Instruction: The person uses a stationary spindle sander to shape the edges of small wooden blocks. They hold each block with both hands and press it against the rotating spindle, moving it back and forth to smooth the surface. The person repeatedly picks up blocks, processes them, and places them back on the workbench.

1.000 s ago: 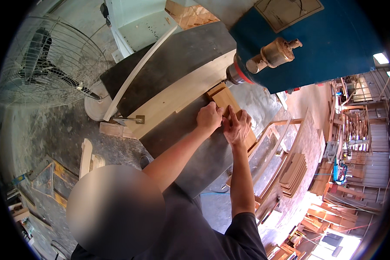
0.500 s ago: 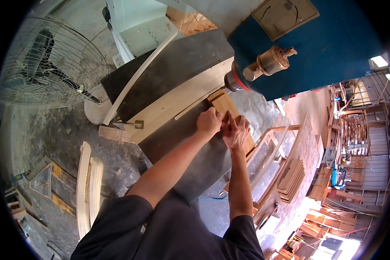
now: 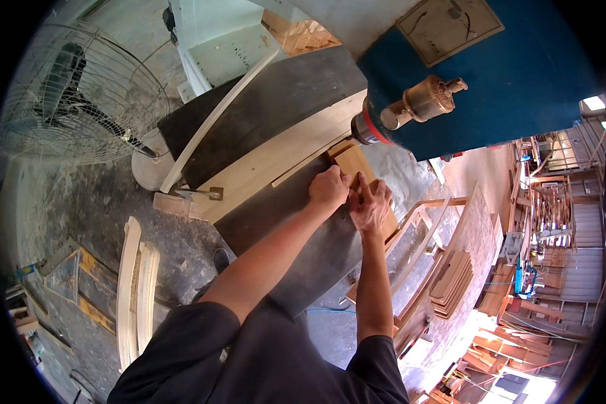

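Observation:
A light-brown wooden block (image 3: 354,161) lies across the dark machine table (image 3: 296,236), its far end close to a black spindle with a red ring (image 3: 370,128). My left hand (image 3: 328,188) is closed on the block's left edge, fingers curled and mostly hidden. Beside it, my right hand (image 3: 370,205) grips the block from above with bent fingers. The hands nearly touch. Along the far side of the table runs a pale wooden fence (image 3: 283,151), with a thin strip (image 3: 310,161) on its near edge.
A blue machine body (image 3: 478,81) with a metal cylinder (image 3: 424,101) overhangs the back right. At left are a wire-caged fan (image 3: 81,101) and curved wooden pieces (image 3: 129,289). Rightward lie a wooden frame (image 3: 421,229) and stacked boards (image 3: 451,283). A curved strip (image 3: 219,121) crosses the table's far left.

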The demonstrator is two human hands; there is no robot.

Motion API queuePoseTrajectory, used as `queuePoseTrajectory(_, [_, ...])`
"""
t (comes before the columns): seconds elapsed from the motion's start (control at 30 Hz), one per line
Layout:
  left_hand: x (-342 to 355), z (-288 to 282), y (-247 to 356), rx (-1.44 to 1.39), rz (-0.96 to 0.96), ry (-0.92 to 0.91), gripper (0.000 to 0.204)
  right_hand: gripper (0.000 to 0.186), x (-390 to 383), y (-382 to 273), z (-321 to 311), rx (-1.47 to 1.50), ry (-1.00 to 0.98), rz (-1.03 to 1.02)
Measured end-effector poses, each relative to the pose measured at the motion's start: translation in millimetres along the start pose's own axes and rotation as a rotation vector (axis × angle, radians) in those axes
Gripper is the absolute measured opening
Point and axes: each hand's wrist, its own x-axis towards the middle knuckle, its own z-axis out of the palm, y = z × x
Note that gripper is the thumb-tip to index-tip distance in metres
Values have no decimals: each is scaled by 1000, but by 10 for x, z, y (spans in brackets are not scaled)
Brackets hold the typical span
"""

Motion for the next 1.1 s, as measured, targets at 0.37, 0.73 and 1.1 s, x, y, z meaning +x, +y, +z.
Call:
queuePoseTrajectory(0.37, [61, 98, 59, 133, 57, 91, 38, 61, 70, 86, 0, -2, -18, 1])
queuePoseTrajectory(0.73, [113, 160, 152, 172, 36, 84, 37, 58, 109, 217, 74, -25, 14, -12])
queuePoseTrajectory(1.1, [180, 231, 217, 162, 57, 78, 35, 57, 174, 331, 98, -46, 3, 5])
